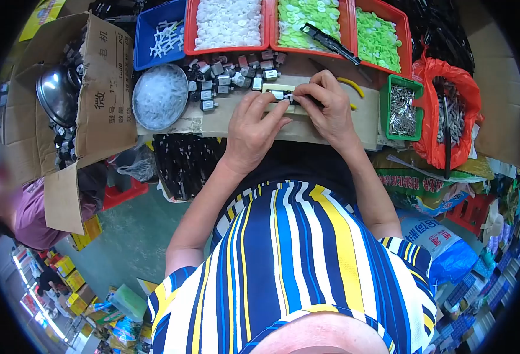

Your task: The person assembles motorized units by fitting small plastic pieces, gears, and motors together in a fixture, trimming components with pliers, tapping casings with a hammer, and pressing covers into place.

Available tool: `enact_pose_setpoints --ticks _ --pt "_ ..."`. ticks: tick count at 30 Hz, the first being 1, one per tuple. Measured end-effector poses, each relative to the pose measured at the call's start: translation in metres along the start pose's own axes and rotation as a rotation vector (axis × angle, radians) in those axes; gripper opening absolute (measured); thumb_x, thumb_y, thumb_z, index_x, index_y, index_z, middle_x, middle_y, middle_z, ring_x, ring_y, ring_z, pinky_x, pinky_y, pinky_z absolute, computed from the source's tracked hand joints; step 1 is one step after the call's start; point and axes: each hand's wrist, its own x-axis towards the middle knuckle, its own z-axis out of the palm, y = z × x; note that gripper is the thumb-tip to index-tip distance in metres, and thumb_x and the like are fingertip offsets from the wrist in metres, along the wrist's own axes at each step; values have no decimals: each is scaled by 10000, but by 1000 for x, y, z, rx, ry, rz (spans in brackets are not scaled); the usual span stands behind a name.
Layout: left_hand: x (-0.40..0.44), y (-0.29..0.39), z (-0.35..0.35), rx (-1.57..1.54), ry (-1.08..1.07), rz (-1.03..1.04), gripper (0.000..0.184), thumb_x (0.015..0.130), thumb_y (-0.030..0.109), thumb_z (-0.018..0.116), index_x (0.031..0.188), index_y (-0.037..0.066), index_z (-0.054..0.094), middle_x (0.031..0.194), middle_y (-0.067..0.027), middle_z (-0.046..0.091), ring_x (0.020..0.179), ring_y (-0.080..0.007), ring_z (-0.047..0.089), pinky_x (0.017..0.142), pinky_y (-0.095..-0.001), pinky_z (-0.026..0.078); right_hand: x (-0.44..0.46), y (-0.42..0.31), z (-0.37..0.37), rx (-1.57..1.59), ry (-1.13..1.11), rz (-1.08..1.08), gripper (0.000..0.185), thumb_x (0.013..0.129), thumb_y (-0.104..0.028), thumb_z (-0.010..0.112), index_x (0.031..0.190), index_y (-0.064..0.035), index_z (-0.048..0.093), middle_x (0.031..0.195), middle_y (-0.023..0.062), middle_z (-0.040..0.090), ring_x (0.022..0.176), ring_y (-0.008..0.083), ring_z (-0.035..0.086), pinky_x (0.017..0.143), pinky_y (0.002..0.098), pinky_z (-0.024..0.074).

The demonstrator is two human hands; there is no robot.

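Observation:
Over the cardboard-covered worktop (pixel 218 121), both my hands meet at a small silver motor (pixel 278 95). My left hand (pixel 251 133) pinches its near side between thumb and fingers. Closed at the other end, by a dark small part, is my right hand (pixel 329 109); its fingertips partly hide what they grip. A cream-coloured strip (pixel 278 87) lies just behind the motor. Several loose small motors (pixel 224 79) are heaped to the left of it. Beside my right hand, yellow-handled pliers (pixel 351 86) rest partly covered.
Red trays hold white pieces (pixel 229 23) and green pieces (pixel 308 20); a black strip (pixel 331 42) lies across them. Left are a blue tray (pixel 145 56), a bowl of clear pieces (pixel 160 97) and a carton (pixel 103 94). Right are a green basket (pixel 418 106) and red bag (pixel 469 97).

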Motion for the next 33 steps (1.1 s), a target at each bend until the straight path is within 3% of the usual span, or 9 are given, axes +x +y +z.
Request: enact_pose_setpoints --ticks 6,8,15,18,20,33 --pt "0 -7 4 33 -32 65 372 723 155 755 1074 72 663 1070 -107 563 1031 -307 549 833 -399 483 2 0 2 -9 -25 20 112 756 -6 717 851 -7 658 784 100 511 707 253 551 601 364 427" --pt "1 -7 4 18 -62 66 413 679 92 789 1077 79 680 1064 -117 554 1016 -309 553 850 -398 493 2 1 2 -15 -27 21 113 757 -3 715 854 -8 657 783 100 512 706 252 551 600 364 427" --pt "3 -6 3 16 -92 65 407 681 90 788 1071 72 675 1054 -119 554 1004 -314 550 844 -409 493 3 7 -2 2 -88 -12 116 760 -19 712 860 -11 654 791 104 513 731 262 558 611 377 424" --pt "3 -4 3 55 -90 85 345 744 162 745 1069 82 658 1068 -102 555 1038 -295 533 822 -399 478 5 6 -4 18 -110 -7 112 763 -26 708 856 -11 648 799 105 514 755 267 559 623 381 421" --pt "5 -1 2 55 -100 69 379 704 96 782 1066 63 673 1058 -125 552 1007 -316 543 844 -406 489 6 6 -4 29 -119 1 111 766 -29 706 855 -11 643 805 105 515 771 270 558 630 382 420" --pt "14 0 4 57 -117 72 284 738 116 756 1004 62 673 981 -105 555 929 -297 536 768 -389 479 -2 -1 -34 5 -51 31 110 782 -7 685 860 -1 609 879 127 577 797 304 594 688 380 461"
